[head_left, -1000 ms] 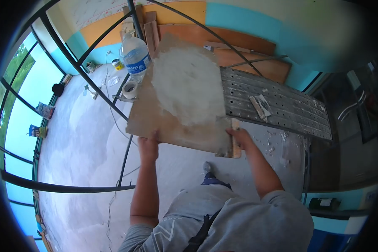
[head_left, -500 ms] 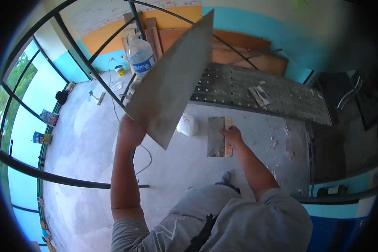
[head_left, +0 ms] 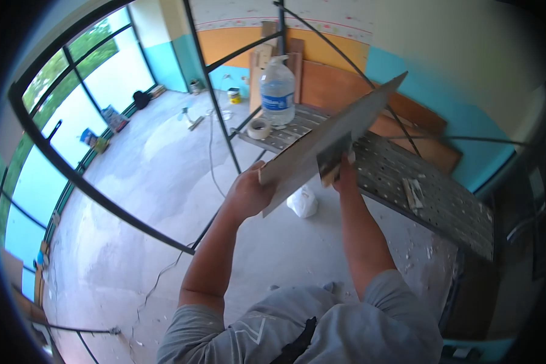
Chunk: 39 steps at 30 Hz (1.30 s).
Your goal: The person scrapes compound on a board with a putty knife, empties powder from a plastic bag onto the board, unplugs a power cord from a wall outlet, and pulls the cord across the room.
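My left hand (head_left: 252,191) grips one edge of a large, thin grey flat board (head_left: 303,161), which is tilted with its far corner up and to the right. In my right hand (head_left: 346,176) is a wide putty knife (head_left: 333,151) with a wooden handle edge. Its blade lies over the board's face and seems to touch it. Just beyond the board, a large clear water bottle (head_left: 278,94) and a roll of tape (head_left: 259,128) stand on a perforated metal platform (head_left: 388,170). A white plastic bag (head_left: 302,202) sits on the floor beneath my hands.
A scraper (head_left: 413,194) lies on the platform's right part. Dark scaffold bars (head_left: 121,203) cross at the left and back. Another wide tool (head_left: 195,123), a cable (head_left: 212,158) and a small yellow bucket (head_left: 233,95) are on the floor. Brown boards (head_left: 327,91) lean on the wall.
The board has come down and flatter. My right hand has raised the putty knife from low on the right up to the board. The view has turned, showing more of the platform's left end.
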Tool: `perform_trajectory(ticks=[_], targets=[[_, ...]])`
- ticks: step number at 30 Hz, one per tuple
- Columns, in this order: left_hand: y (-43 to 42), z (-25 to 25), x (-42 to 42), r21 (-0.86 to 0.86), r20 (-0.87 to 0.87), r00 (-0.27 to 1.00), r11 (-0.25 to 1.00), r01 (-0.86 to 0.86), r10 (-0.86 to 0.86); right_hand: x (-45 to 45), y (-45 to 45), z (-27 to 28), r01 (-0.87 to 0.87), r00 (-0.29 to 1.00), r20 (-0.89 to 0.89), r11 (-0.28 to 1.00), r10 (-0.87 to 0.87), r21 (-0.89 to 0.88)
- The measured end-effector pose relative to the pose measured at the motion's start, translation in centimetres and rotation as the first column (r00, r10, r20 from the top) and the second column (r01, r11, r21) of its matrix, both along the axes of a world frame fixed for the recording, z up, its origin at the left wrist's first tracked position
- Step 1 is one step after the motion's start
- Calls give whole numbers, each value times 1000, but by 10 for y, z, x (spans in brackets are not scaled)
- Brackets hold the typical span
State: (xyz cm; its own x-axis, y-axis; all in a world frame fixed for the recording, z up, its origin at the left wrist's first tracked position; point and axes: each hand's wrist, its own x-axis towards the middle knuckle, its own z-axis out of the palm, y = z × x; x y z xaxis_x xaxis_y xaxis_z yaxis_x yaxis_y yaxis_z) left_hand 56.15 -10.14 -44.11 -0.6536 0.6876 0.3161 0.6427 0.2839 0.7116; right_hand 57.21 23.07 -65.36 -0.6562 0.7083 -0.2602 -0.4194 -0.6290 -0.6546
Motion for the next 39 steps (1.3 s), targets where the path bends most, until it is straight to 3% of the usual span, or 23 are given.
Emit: perform_trajectory(ticks=[1, 2, 3, 6, 8, 9, 12, 16, 19, 22, 27, 30, 32, 35, 39], targets=[[-5, -2, -7, 3, 21, 999, 1000, -26, 26, -1, 8, -38, -43, 998, 41, 998, 41, 41], [-9, -7, -18, 6, 43, 998, 999, -45, 44, 8, 10, -46, -139, 888, 459, 941, -20, 308], [-12, -15, -25, 6, 70, 996, 998, -59, 59, 19, 12, -55, -327, 624, 755, 809, -203, 488], [-19, -37, -35, 45, 264, 963, 996, -72, 58, 68, 38, -90, -348, 707, 677, 732, -206, 586], [-20, -50, -36, 72, 203, 979, 997, -32, 17, 89, 23, -85, -167, 845, 521, 865, -122, 473], [-20, -55, -35, 84, 171, 985, 996, -8, -6, 106, 8, -71, -8, 929, 361, 968, -86, 252], [-20, -47, -21, 150, 171, 985, 988, -25, -1, 166, -6, -82, -24, 889, 453, 981, -68, 194], [-29, -73, -22, 133, 386, 922, 991, -15, -37, 252, -23, -114, 36, 782, 616, 993, -100, 115], [-29, -131, -20, 217, 756, 643, 974, -66, -124, 310, -37, -127, 135, 698, 697, 986, -164, 96], [-12, -170, -10, 390, 875, 393, 891, -230, -282, 356, -44, -142, 282, 644, 727, 957, -239, 64], [11, -237, -11, 392, 918, 59, 878, -276, -392, 397, -47, -134, 359, 572, 750, 923, -333, 137], [30, -274, -27, 404, 906, -26, 881, -248, -423, 397, -50, -115, 348, 575, 730, 918, -369, 190], [51, -294, -41, 412, 901, -34, 875, -254, -433, 389, -51, -98, 331, 560, 733, 915, -387, 230], [89, -290, -57, 382, 913, -33, 882, -276, -406, 387, -38, -88, 279, 566, 631, 844, -530, 458], [136, -304, -88, 244, 964, -58, 951, -191, -259, 361, -18, -38, 245, 553, 599, 800, -579, 547]])
